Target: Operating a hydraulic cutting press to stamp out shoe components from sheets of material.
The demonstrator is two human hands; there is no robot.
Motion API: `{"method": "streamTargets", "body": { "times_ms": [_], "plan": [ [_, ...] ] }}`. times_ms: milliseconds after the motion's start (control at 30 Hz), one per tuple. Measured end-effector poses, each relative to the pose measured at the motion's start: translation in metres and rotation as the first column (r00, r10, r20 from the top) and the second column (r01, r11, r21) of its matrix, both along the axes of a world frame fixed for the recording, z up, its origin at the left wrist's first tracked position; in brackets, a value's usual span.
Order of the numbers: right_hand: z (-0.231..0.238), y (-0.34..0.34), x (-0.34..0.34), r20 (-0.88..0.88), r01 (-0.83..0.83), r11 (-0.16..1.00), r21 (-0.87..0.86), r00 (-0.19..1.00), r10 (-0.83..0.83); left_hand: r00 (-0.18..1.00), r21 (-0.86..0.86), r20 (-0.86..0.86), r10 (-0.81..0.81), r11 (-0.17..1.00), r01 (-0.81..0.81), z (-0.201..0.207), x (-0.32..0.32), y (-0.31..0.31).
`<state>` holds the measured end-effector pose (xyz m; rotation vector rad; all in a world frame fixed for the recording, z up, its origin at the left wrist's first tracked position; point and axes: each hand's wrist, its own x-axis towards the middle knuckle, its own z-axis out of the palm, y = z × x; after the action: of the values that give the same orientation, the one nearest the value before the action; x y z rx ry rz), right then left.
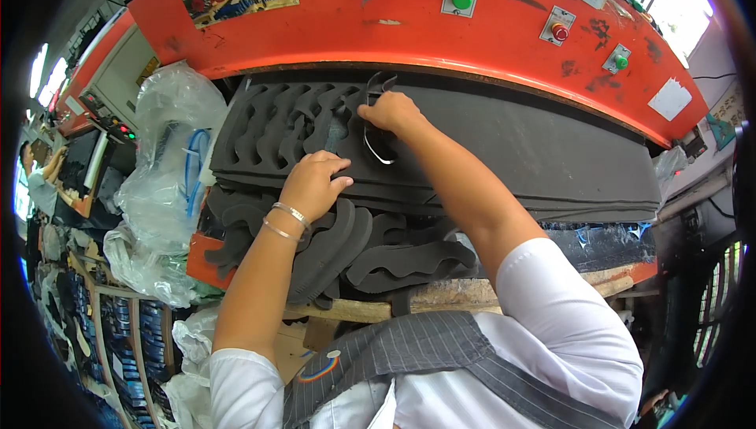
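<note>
A thick dark grey foam sheet (pixel 520 141) lies on a stack of similar sheets, with wavy sole-shaped holes cut through its left part. My right hand (pixel 391 111) is closed on a curved metal cutting die (pixel 377 149), which stands on the sheet just right of the holes. The hand hides the die's middle. My left hand (pixel 313 182) lies on the sheet's near edge, by the holes, fingers stretched and thumb apart, holding nothing. Loose wavy foam pieces (pixel 335 252) are heaped below it, in front of the stack.
Behind the sheets rises an orange machine beam (pixel 339 31) with a green button (pixel 461 0) and a red button (pixel 560 32). Clear plastic bags (pixel 169 169) hang at the left. A wooden edge (pixel 441 297) runs along the near side. Another person's hand (pixel 55 163) shows far left.
</note>
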<state>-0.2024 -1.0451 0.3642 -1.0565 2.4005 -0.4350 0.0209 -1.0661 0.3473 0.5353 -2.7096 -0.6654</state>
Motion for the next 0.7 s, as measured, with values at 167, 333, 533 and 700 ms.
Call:
{"method": "streamTargets", "body": {
  "times_ms": [167,333,533,700],
  "plan": [
    [-0.031,0.019,0.006,-0.075,-0.067,0.962,-0.265,0.996,0.049,0.981,-0.142,-0.187,0.057,0.986,-0.084,-0.073,-0.003,-0.019],
    [-0.043,0.144,0.012,-0.280,-0.450,0.848,-0.279,0.883,0.376,0.990,-0.291,-0.112,-0.082,0.956,0.046,-0.069,0.002,-0.007],
    [-0.065,0.174,0.027,-0.571,-0.373,0.920,0.122,0.732,0.372,0.991,-0.484,-0.066,-0.115,0.873,0.069,-0.089,-0.013,-0.032],
    [-0.059,0.140,-0.010,-0.615,-0.447,0.892,0.071,0.684,0.392,0.994,-0.458,-0.109,-0.032,0.889,-0.021,-0.083,-0.040,-0.052]
  ]
}}
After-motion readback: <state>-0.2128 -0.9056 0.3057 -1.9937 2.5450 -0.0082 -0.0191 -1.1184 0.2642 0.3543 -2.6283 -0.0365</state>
